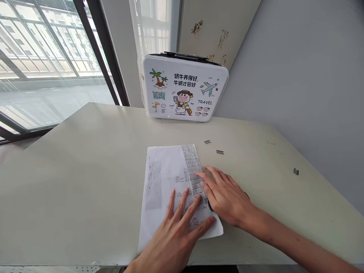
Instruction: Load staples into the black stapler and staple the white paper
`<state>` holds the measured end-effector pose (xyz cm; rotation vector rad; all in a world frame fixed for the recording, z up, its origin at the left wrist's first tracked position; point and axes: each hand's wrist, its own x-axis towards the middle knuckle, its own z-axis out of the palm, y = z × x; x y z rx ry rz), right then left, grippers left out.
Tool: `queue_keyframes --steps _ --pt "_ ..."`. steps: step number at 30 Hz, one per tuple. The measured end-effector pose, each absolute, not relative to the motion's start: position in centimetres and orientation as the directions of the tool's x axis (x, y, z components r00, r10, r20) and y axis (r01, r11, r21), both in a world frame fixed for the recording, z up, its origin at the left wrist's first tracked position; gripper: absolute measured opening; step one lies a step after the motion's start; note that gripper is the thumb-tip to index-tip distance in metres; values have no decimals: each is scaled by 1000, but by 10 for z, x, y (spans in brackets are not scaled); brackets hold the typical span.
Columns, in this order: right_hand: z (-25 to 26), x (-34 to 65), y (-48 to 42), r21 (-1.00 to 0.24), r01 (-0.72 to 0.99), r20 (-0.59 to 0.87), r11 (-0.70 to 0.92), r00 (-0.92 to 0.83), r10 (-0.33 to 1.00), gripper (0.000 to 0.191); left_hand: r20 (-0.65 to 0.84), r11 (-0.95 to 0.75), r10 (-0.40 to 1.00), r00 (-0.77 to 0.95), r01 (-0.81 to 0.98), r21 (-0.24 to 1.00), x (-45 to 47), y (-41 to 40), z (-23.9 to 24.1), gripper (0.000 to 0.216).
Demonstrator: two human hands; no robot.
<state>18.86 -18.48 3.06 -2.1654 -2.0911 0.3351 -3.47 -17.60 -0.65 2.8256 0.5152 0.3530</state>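
A printed sheet of paper (165,178) lies on the pale table (85,170) in front of me, with a dense strip of print along its right edge. My left hand (176,231) rests flat on the lower part of the sheet, fingers spread. My right hand (224,195) lies over the sheet's right edge, fingers stretched out on the printed strip. A dark object (211,206) shows partly under my right hand; I cannot make out what it is. Neither hand grips anything visible.
A white case (184,89) with cartoon travel pictures stands upright at the table's far edge against the wall. Small metal staple pieces (207,141) (220,152) (296,171) lie to the right of the paper. A large window (51,57) is to the left.
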Motion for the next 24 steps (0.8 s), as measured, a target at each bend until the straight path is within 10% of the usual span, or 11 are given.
queue_keyframes --steps 10,18,24 --pt "15 175 -184 -106 994 9 -7 8 1000 52 206 -908 371 906 307 283 -33 -174 -5 95" --pt "35 200 -194 -478 878 33 -21 41 999 47 182 -914 374 909 327 242 -39 -171 -3 83" --pt "38 236 -215 -486 795 126 363 -347 929 37 167 -909 387 907 344 237 -56 -168 6 69"
